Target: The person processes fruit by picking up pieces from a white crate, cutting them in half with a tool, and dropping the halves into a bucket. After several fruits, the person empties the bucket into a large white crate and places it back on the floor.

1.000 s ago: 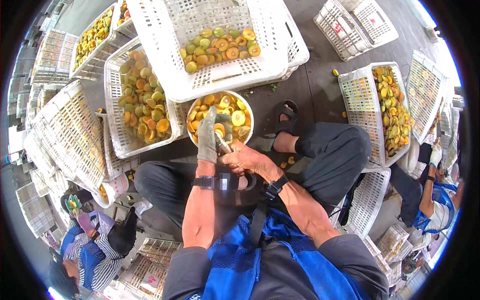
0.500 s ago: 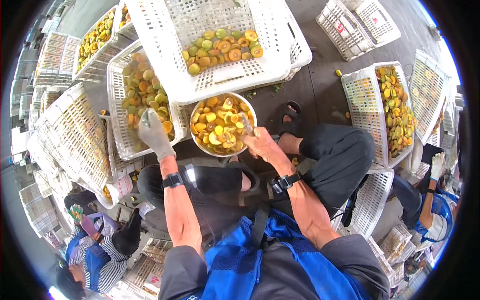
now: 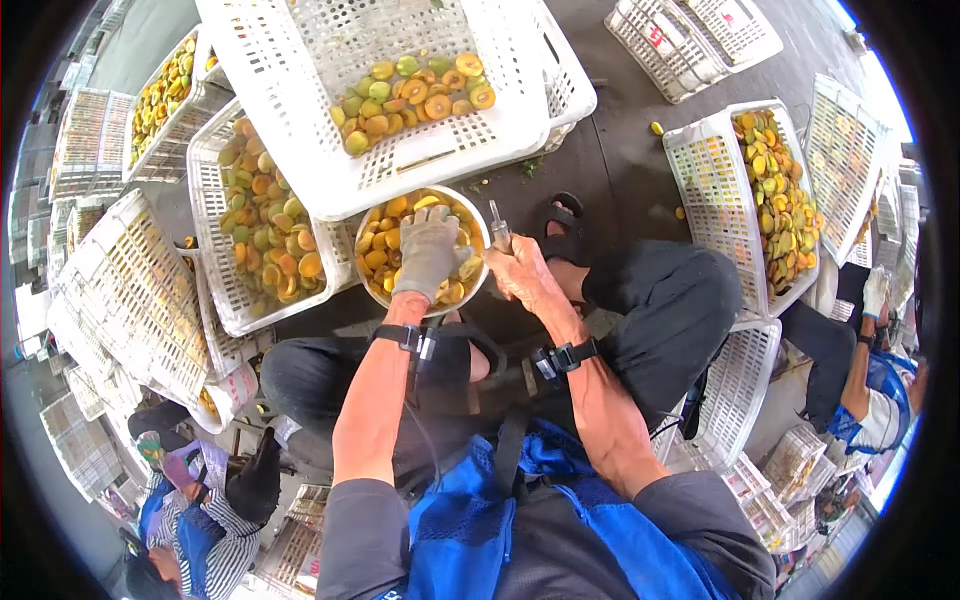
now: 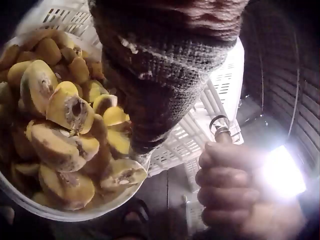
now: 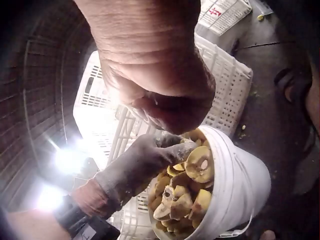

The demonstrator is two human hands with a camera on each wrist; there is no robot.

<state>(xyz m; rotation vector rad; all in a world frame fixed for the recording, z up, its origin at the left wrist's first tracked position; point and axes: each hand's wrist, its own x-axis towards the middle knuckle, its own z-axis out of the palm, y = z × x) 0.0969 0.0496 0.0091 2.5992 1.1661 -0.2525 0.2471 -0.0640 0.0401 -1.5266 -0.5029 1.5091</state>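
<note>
A white bucket (image 5: 245, 180) full of yellow apricot halves (image 4: 60, 145) stands between the person's knees. My left hand (image 3: 428, 250), in a grey glove, lies palm down over the bucket, its fingers reaching across the fruit toward the far side. In the right wrist view its fingertips touch the apricot pieces. Just right of the rim, my bare right hand (image 3: 522, 275) grips a pitting tool (image 3: 499, 222) by its handle. A metal loop at the tool's tip points up and away from the fruit.
A tilted white crate (image 3: 440, 160) with some apricots stands beyond the bucket. To the left is a crate (image 3: 275, 318) of apricots, to the right another crate (image 3: 705, 190) of halves. Other people (image 3: 200, 530) sit at both sides among stacked crates.
One second ago both hands met over the bucket with an apricot and the tool. The left hand went to the left crate, then back over the bucket; the right hand moved to the rim's right.
</note>
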